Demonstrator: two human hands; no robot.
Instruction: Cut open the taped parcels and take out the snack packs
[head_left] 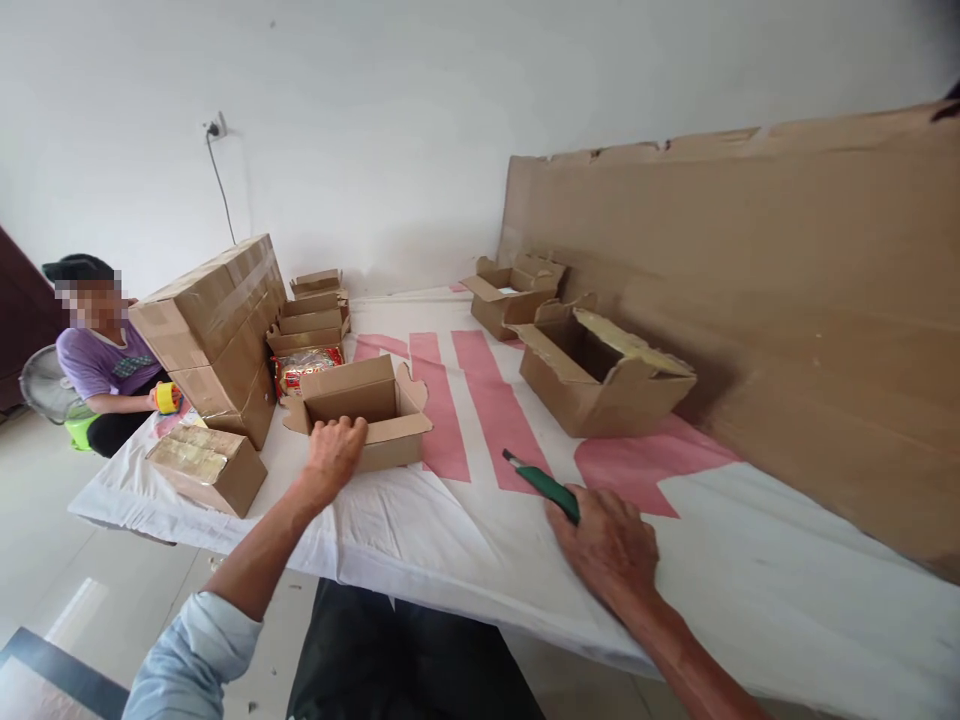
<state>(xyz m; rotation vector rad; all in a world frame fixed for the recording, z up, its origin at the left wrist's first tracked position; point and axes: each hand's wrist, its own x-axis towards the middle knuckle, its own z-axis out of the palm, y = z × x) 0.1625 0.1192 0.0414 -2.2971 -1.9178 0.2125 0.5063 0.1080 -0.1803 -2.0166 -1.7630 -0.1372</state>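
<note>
With fingers curled over its near wall, my left hand [336,458] grips an open cardboard box [394,452] on the cloth-covered table. The box's flaps stand up and spread outward, and the part of its inside that shows is bare cardboard. My right hand [611,540] is closed around a green utility knife [551,488], its tip pointing up and left over the red-striped cloth. Just behind the box lies a red and clear plastic packet [306,368]. Farther right stands a larger open box [574,385].
Stacked taped cartons [217,330] rise at the left, with a taped box [210,465] before them. Several open boxes [311,325] line up behind. Another open box [510,300] stands near a big cardboard sheet [735,300]. A person [112,350] holds a yellow tape dispenser [167,398].
</note>
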